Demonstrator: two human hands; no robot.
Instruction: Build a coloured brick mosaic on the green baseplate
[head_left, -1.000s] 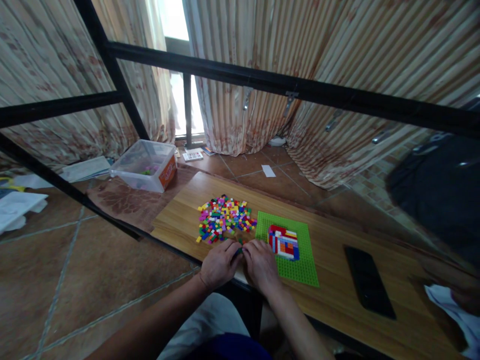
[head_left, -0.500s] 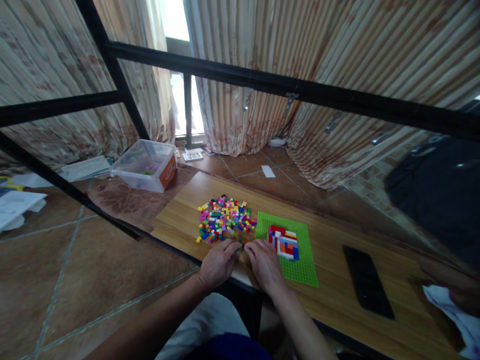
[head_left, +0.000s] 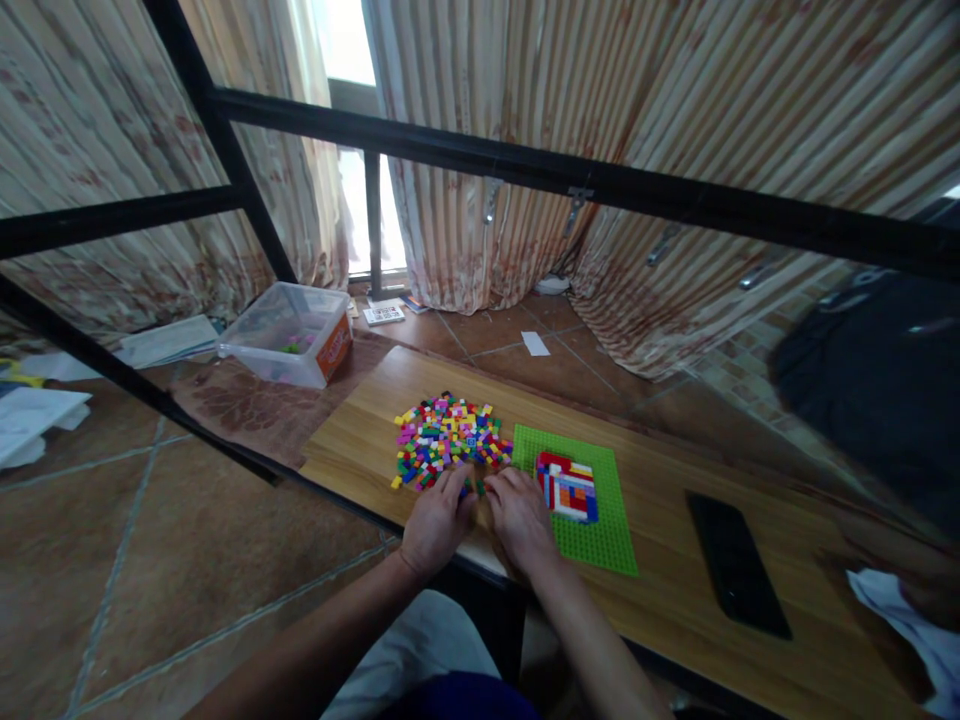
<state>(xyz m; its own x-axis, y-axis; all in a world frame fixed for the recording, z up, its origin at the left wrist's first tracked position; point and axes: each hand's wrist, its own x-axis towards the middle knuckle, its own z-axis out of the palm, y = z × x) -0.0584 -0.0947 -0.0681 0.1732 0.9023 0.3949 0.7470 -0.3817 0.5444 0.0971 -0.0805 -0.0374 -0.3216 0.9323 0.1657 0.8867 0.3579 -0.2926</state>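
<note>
My left hand (head_left: 436,520) is at the near edge of a heap of small, many-coloured toy bricks (head_left: 448,432), its fingers curled together toward the thumb. Close beside it, my right hand (head_left: 521,515) has its fingers bent in a pinch. Small green bricks (head_left: 480,487) show at the fingertips between the two hands, partly covered by the fingers. To the right of my right hand lies a green studded baseplate (head_left: 611,500). On it sits a built block of red, white, blue and orange bricks (head_left: 570,490).
The wooden table (head_left: 660,590) carries a black phone (head_left: 737,563) at right. Beyond its far left end stands a clear plastic box (head_left: 289,330) on the floor. A black metal frame (head_left: 450,135) crosses in front of the curtains (head_left: 510,60). White cloth (head_left: 900,620) shows at far right.
Both hands have shifted slightly away from me, toward the brick heap. The left fingers reach further forward over its edge. The baseplate and its built block have not moved.
</note>
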